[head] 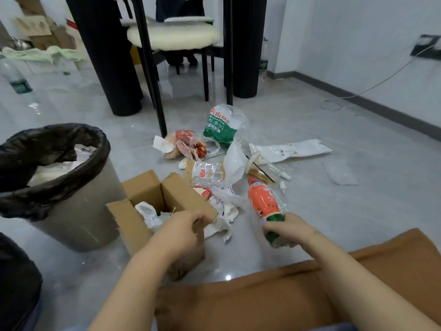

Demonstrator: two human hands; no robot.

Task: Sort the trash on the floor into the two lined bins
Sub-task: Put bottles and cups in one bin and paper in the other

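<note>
Hands work separately: left hand (pixel 183 225) grips the cardboard box (pixel 152 211) flap, steadying it; right hand (pixel 285 231) clasps the orange drink bottle (pixel 262 201) base for binning.

Second black-lined bin (pixel 16 283) cut off at left edge; left hand (pixel 181 231) fingertips hidden behind box (pixel 143 225) flap.

cushioned chair (pixel 173 35) behind black table legs (pixel 108 56).

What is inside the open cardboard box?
The cardboard box holds crumpled white paper. The left hand gripping its flap covers part of the inside; its bottom is hidden.
</note>
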